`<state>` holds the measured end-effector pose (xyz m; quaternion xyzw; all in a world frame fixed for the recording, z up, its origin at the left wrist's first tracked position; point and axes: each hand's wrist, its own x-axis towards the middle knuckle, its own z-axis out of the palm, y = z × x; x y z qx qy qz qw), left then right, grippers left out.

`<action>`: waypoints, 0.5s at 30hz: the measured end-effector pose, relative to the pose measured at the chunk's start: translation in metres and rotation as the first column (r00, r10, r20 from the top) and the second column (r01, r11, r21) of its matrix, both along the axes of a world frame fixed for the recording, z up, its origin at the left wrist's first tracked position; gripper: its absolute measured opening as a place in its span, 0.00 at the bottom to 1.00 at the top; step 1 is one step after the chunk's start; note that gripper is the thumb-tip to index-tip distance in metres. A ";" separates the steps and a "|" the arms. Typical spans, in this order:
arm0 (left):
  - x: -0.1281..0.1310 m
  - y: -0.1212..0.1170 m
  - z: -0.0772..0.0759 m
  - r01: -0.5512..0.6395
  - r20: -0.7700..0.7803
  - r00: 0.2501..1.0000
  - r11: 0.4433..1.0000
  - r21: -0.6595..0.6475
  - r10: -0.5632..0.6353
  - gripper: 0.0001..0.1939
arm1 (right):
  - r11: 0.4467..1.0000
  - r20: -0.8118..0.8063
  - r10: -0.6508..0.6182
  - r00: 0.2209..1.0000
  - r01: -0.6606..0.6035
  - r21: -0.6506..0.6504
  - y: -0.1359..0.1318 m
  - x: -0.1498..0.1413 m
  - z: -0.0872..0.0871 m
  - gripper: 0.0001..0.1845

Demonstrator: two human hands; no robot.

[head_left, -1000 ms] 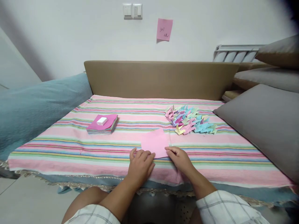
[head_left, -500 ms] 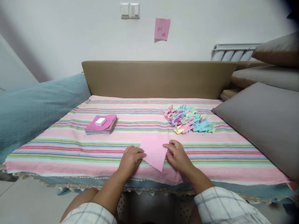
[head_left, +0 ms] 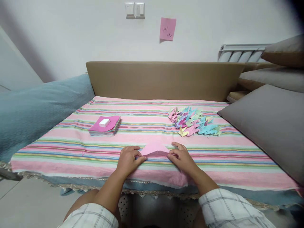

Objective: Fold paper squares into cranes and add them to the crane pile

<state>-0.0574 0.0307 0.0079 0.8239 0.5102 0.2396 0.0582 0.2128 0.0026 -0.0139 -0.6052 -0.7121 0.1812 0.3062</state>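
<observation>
A sheet of pink paper lies between my hands near the front of the striped cloth, bent over along its near side so that it shows as a low, wide triangle. My left hand pinches its left corner between thumb and fingers. At the right corner, my right hand grips the paper the same way. Beyond the right hand lies a cluster of folded paper cranes in pink, blue, yellow, green and purple. To the far left sits a stack of coloured paper, a white block on top.
The striped cloth covers the seat up to a brown backrest. A blue-covered armrest borders the left. Grey cushions pile up on the right. A pink note hangs on the wall beside light switches.
The pink paper, lying flat with a corner pointing toward me, is now bent over into a wide triangle. Both hands have shifted to its side corners. The view has turned slightly left.
</observation>
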 end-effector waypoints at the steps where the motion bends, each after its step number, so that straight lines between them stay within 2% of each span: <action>1: 0.000 0.000 0.001 -0.037 0.001 0.999 0.999 -0.009 0.037 0.14 | 1.000 -0.006 -0.022 1.000 0.022 -0.014 0.001 -0.001 0.000 0.14; 4: 0.002 0.001 0.000 -0.130 0.000 0.992 0.991 -0.015 0.130 0.17 | 0.996 0.008 -0.089 0.996 0.089 -0.018 0.005 -0.003 -0.002 0.17; 8: 0.004 0.003 -0.002 -0.179 -0.034 0.983 0.984 0.020 0.179 0.17 | 0.985 0.051 -0.170 0.984 0.170 -0.006 0.010 -0.008 -0.004 0.17; 12: 0.012 -0.002 -0.003 -0.212 -0.074 0.972 0.968 0.132 0.223 0.10 | 0.979 0.083 -0.203 0.976 0.204 0.000 0.011 -0.011 -0.004 0.15; 14: 0.020 -0.007 -0.005 -0.179 -0.086 0.975 0.955 0.237 0.204 0.09 | 0.978 0.098 -0.210 0.973 0.210 0.002 0.011 -0.012 -0.004 0.14; 15: 0.026 -0.010 -0.006 -0.112 -0.111 0.983 0.955 0.275 0.148 0.10 | 0.977 0.105 -0.212 0.972 0.212 0.007 0.011 -0.012 -0.004 0.14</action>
